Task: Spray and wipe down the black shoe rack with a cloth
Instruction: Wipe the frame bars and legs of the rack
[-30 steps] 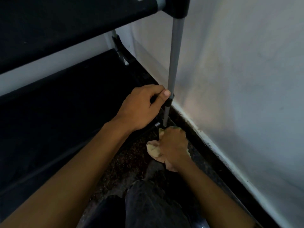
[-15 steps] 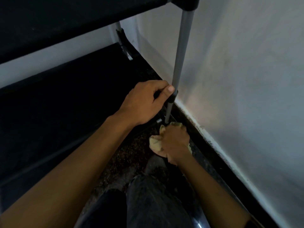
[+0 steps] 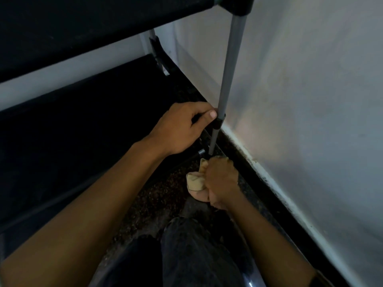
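dark trouser leg [image 3: 192, 251] sitting nearest the camera at bottom centre, both bare forearms reaching forward over it. right hand [image 3: 220, 179] curling round a bunched yellowish cloth [image 3: 195, 180], gripping it and pressing it at the foot of the grey upright pole [image 3: 230, 77]; cloth bulging out on the hand's left side, low by the floor. left hand [image 3: 182, 128] sitting a bit further in and higher, fingers curled, thumb tip touching the pole just at its black joint collar [image 3: 219, 121], so it is holding the pole there. pole's long axis running nearly vertical, leaning slightly right toward the top, ending in a black corner fitting [image 3: 238, 5]. black shoe rack [image 3: 83, 23] filling the left side: lower fabric shelf [image 3: 72, 125] stretching left to right and away toward the back, upper shelf running the same way overhead. rear leg [image 3: 156, 50] showing at the far corner. floor [image 3: 157, 195] being dark speckled stone, with a black skirting strip [image 3: 275, 195] running along the white wall [image 3: 310, 90] on the right; another white wall behind the rack. lighting dim.
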